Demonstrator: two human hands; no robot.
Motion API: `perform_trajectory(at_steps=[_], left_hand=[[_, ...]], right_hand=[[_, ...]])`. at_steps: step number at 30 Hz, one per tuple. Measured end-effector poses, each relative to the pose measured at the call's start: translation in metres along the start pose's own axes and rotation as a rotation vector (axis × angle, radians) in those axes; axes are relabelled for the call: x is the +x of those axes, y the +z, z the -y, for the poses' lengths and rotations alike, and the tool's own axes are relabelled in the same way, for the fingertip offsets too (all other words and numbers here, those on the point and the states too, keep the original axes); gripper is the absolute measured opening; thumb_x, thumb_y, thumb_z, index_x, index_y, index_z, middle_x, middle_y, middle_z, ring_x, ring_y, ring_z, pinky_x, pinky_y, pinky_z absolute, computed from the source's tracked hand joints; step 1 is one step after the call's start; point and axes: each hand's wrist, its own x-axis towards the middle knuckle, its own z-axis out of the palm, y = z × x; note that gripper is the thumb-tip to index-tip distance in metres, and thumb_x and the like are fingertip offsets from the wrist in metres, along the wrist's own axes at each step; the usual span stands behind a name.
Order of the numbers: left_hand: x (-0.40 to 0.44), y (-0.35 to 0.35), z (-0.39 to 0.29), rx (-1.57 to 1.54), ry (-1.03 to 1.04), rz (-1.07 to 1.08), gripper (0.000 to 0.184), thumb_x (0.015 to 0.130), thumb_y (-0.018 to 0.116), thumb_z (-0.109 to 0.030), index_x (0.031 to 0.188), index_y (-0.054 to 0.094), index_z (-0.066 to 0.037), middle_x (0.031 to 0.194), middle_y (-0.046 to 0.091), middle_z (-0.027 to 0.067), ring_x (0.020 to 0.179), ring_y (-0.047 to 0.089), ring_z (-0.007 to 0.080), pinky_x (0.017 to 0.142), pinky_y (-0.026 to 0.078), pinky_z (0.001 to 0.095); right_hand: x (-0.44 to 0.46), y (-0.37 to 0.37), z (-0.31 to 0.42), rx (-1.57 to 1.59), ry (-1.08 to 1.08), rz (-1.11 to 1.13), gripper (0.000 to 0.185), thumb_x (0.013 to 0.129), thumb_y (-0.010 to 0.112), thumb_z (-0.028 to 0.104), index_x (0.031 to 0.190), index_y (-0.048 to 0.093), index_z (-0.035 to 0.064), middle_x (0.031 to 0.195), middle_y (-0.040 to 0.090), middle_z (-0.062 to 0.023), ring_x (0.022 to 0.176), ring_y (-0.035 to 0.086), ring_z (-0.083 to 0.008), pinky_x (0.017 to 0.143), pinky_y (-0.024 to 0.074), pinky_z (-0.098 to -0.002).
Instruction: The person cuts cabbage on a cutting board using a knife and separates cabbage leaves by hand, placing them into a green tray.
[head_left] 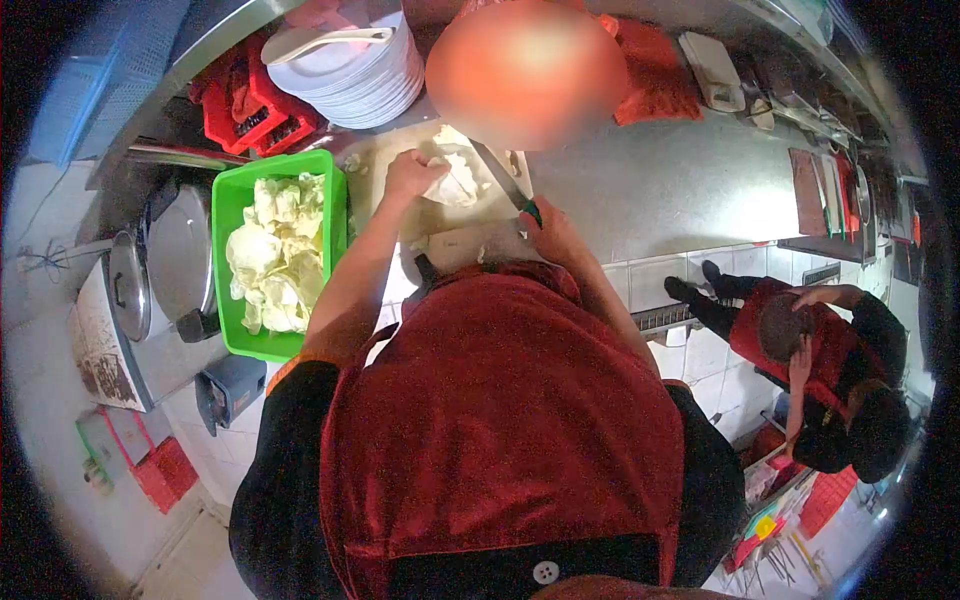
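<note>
My left hand (410, 180) is closed on a pale cabbage piece (453, 182) lying on the cutting board (385, 150). In my right hand (548, 232) is a knife (503, 174), gripped by its dark green handle. Its blade points up and left across the board, beside the cabbage. Small pale scraps are scattered on the board around the piece. To the left of my left arm stands a bright green tub (337, 215) full of cabbage leaves (275, 250).
A stack of white plates (385, 85) with a pale spoon on top stands behind the board, beside a red crate (235, 125). A large blurred orange shape (525, 70) sits behind the knife. At right, another person (810, 340) holds a dark round object.
</note>
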Motion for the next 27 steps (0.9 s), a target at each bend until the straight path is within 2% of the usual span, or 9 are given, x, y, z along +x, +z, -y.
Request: perform_trajectory(at_steps=[4, 6, 7, 9, 11, 14, 17, 23, 27], left_hand=[[0.000, 0.005, 0.006, -0.134, 0.142, 0.000, 0.057, 0.063, 0.081, -0.045, 0.092, 0.069, 0.002, 0.080, 0.069, 0.0101, 0.075, 0.064, 0.0190, 0.071, 0.051, 0.0307], [-0.002, 0.005, 0.009, -0.239, 0.004, 0.193, 0.054, 0.064, 0.081, -0.040, 0.095, 0.069, 0.002, 0.083, 0.069, 0.0096, 0.075, 0.063, 0.0172, 0.070, 0.050, 0.0305], [-0.012, 0.002, 0.003, -0.237, 0.004, 0.197, 0.054, 0.064, 0.081, -0.040, 0.095, 0.069, 0.002, 0.083, 0.069, 0.0096, 0.075, 0.063, 0.0172, 0.070, 0.050, 0.0305], [-0.035, 0.000, -0.005, -0.465, -0.038, 0.121, 0.046, 0.065, 0.080, -0.034, 0.092, 0.069, 0.002, 0.085, 0.070, 0.0083, 0.075, 0.063, 0.0158, 0.069, 0.050, 0.0310], [-0.040, 0.006, 0.004, -0.433, -0.081, 0.086, 0.042, 0.067, 0.078, -0.032, 0.090, 0.068, 0.002, 0.083, 0.070, 0.0095, 0.073, 0.063, 0.0172, 0.068, 0.050, 0.0313], [-0.040, 0.024, 0.033, -0.380, -0.125, -0.014, 0.037, 0.072, 0.073, -0.030, 0.086, 0.067, 0.004, 0.079, 0.069, 0.0127, 0.070, 0.063, 0.0208, 0.066, 0.050, 0.0324], [-0.046, 0.034, 0.055, -0.371, -0.149, -0.084, 0.035, 0.077, 0.068, -0.030, 0.084, 0.065, 0.005, 0.073, 0.067, 0.0166, 0.069, 0.064, 0.0251, 0.065, 0.049, 0.0348], [-0.072, 0.028, 0.038, -0.304, -0.124, -0.134, 0.037, 0.081, 0.063, -0.031, 0.082, 0.062, 0.006, 0.074, 0.066, 0.0203, 0.071, 0.064, 0.0303, 0.066, 0.049, 0.0396], [-0.081, 0.023, 0.027, -0.234, -0.095, -0.151, 0.037, 0.082, 0.063, -0.030, 0.086, 0.062, 0.007, 0.079, 0.066, 0.0229, 0.072, 0.064, 0.0340, 0.069, 0.049, 0.0402]], right_hand=[[-0.006, -0.003, 0.008, -0.012, -0.044, 0.009, 0.026, 0.094, 0.053, 0.024, 0.107, 0.050, 0.0020, 0.089, 0.061, -0.0289, 0.088, 0.058, -0.0500, 0.072, 0.0437, -0.0544], [-0.012, -0.010, 0.020, -0.029, -0.043, 0.011, 0.026, 0.095, 0.053, 0.024, 0.109, 0.049, 0.0023, 0.089, 0.061, -0.0291, 0.089, 0.058, -0.0498, 0.072, 0.0437, -0.0548], [-0.016, -0.016, 0.033, -0.036, 0.014, 0.073, 0.027, 0.095, 0.053, 0.024, 0.110, 0.048, 0.0028, 0.088, 0.061, -0.0295, 0.089, 0.058, -0.0503, 0.072, 0.0438, -0.0557], [-0.021, -0.014, 0.037, -0.040, 0.077, 0.139, 0.028, 0.095, 0.053, 0.024, 0.112, 0.047, 0.0034, 0.088, 0.062, -0.0298, 0.088, 0.058, -0.0509, 0.072, 0.0439, -0.0565], [-0.021, -0.002, 0.030, -0.036, -0.028, 0.119, 0.031, 0.094, 0.054, 0.025, 0.115, 0.045, 0.0044, 0.087, 0.062, -0.0308, 0.086, 0.059, -0.0520, 0.071, 0.0443, -0.0584], [-0.023, 0.009, 0.030, -0.085, -0.016, 0.213, 0.031, 0.093, 0.055, 0.024, 0.114, 0.043, 0.0048, 0.084, 0.062, -0.0308, 0.084, 0.059, -0.0525, 0.071, 0.0454, -0.0601], [-0.025, 0.011, 0.038, -0.120, -0.089, 0.206, 0.030, 0.093, 0.055, 0.024, 0.112, 0.041, 0.0048, 0.083, 0.062, -0.0318, 0.083, 0.060, -0.0514, 0.070, 0.0466, -0.0607], [-0.006, 0.035, 0.031, -0.266, 0.044, 0.276, 0.033, 0.094, 0.050, 0.026, 0.115, 0.039, 0.0035, 0.083, 0.063, -0.0315, 0.080, 0.063, -0.0494, 0.070, 0.0498, -0.0584], [-0.001, 0.047, 0.023, -0.415, -0.027, 0.282, 0.033, 0.095, 0.047, 0.026, 0.116, 0.039, 0.0021, 0.088, 0.064, -0.0303, 0.085, 0.064, -0.0487, 0.071, 0.0514, -0.0574]])
